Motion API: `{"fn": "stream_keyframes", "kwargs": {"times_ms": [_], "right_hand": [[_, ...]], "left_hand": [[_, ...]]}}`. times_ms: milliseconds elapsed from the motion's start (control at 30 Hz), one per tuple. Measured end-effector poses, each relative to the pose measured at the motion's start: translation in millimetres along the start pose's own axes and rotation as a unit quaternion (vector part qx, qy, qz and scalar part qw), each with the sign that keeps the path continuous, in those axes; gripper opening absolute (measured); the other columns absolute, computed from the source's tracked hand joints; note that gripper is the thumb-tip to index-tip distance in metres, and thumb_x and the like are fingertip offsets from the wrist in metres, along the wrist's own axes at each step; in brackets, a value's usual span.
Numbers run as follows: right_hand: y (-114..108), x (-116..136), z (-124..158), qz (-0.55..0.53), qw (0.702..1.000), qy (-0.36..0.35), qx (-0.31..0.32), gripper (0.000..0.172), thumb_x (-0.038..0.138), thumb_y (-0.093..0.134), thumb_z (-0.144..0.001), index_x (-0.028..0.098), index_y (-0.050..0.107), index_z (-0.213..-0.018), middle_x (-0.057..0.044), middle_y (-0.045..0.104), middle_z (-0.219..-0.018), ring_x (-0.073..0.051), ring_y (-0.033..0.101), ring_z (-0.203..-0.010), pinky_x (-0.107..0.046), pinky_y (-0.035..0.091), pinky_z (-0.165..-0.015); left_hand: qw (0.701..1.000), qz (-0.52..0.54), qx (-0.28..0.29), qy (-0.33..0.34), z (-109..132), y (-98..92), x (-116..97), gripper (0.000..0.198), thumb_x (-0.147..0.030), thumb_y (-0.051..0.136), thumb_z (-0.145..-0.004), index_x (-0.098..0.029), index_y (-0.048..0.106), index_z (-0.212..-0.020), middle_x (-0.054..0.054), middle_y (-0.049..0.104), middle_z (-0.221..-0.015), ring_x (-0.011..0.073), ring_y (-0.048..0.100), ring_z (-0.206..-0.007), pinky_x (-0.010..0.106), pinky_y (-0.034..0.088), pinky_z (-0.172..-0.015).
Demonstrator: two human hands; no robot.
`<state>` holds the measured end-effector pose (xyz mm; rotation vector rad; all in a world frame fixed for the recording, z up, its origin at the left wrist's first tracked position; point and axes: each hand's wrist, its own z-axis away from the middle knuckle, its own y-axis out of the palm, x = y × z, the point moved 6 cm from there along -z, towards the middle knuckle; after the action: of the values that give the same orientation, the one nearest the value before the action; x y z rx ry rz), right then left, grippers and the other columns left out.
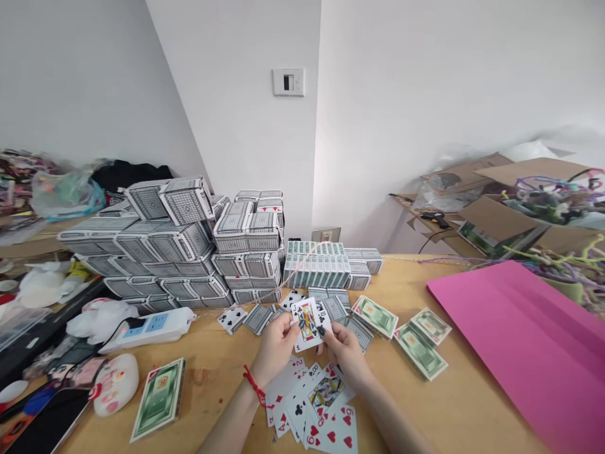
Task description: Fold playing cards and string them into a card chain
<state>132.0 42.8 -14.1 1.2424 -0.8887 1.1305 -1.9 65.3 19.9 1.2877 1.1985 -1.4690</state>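
Two playing cards (307, 328), a jack in front and a ten of clubs partly behind it, are held up at the table's middle. My left hand (280, 340), a red string bracelet (255, 386) on its wrist, pinches the jack's left edge. On the other side, my right hand (344, 349), with dark-painted nails, has its fingers closed on the cards' right edge. Below my hands lies a fan of face-up cards (331, 435), with a six of hearts in front. Behind the held cards, loose cards (333, 309) lie scattered, many face down.
Stacked decks of cards (184, 252) rise at the back left, beside a row of green-edged card boxes (316, 263). Green card boxes (420, 353) lie right, another box (159, 397) left. A power strip (151, 329), phone (51, 421) and pink sheet (515, 353) flank them.
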Motion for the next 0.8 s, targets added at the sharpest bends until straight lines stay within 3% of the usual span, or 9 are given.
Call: {"fn": "stream_keyframes", "kwargs": {"times_ms": [100, 267, 467, 667, 800], "right_hand": [[0, 4, 0, 0.000, 1.000, -0.003, -0.015, 0.040, 0.055, 0.057, -0.067, 0.018, 0.044, -0.062, 0.005, 0.052, -0.047, -0.003, 0.022, -0.031, -0.020, 0.012, -0.034], [0, 7, 0, -0.016, 1.000, -0.004, -0.025, 0.040, 0.052, 0.062, -0.064, 0.018, 0.043, -0.057, 0.008, 0.041, -0.044, -0.003, 0.019, -0.034, -0.021, 0.011, -0.036], [-2, 4, 0, -0.023, 0.999, 0.022, -0.017, 0.040, 0.052, 0.064, -0.062, 0.017, 0.045, -0.055, 0.007, 0.043, -0.043, -0.003, 0.020, -0.034, -0.021, 0.010, -0.037], [-8, 1, 0, -0.051, 0.997, 0.038, -0.037, 0.040, 0.051, 0.065, -0.060, 0.018, 0.044, -0.056, 0.010, 0.032, -0.041, -0.003, 0.017, -0.036, -0.020, 0.009, -0.038], [-5, 0, -1, -0.017, 0.999, 0.034, -0.021, 0.039, 0.052, 0.063, -0.061, 0.017, 0.047, -0.058, 0.009, 0.031, -0.043, -0.004, 0.017, -0.038, -0.021, 0.010, -0.039]], "left_hand": [[0.999, 0.049, -0.006, -0.021, 1, 4.0, 6, 0.018, -0.033, 0.054, -0.072, -0.016, 0.052, -0.075, -0.001, 0.057, -0.061, 0.0142, 0.054, -0.058, 0.023, 0.040, -0.054], [0.995, 0.094, -0.024, -0.039, 2, 6.4, 11, 0.020, -0.034, 0.058, -0.069, -0.015, 0.055, -0.076, 0.000, 0.060, -0.063, 0.0141, 0.056, -0.058, 0.023, 0.043, -0.055], [0.984, 0.153, -0.022, -0.093, 1, -0.4, 13, 0.019, -0.033, 0.060, -0.068, -0.014, 0.058, -0.073, 0.001, 0.064, -0.066, 0.0159, 0.060, -0.060, 0.026, 0.048, -0.056], [0.974, 0.127, 0.103, -0.155, 7, 5.3, 10, 0.028, -0.034, 0.064, -0.065, -0.013, 0.062, -0.082, 0.005, 0.067, -0.072, 0.0183, 0.063, -0.065, 0.029, 0.050, -0.058], [0.979, 0.111, 0.082, -0.151, 5, 3.1, 13, 0.031, -0.036, 0.067, -0.062, -0.012, 0.063, -0.081, 0.006, 0.068, -0.072, 0.0198, 0.063, -0.068, 0.030, 0.051, -0.060]]}}
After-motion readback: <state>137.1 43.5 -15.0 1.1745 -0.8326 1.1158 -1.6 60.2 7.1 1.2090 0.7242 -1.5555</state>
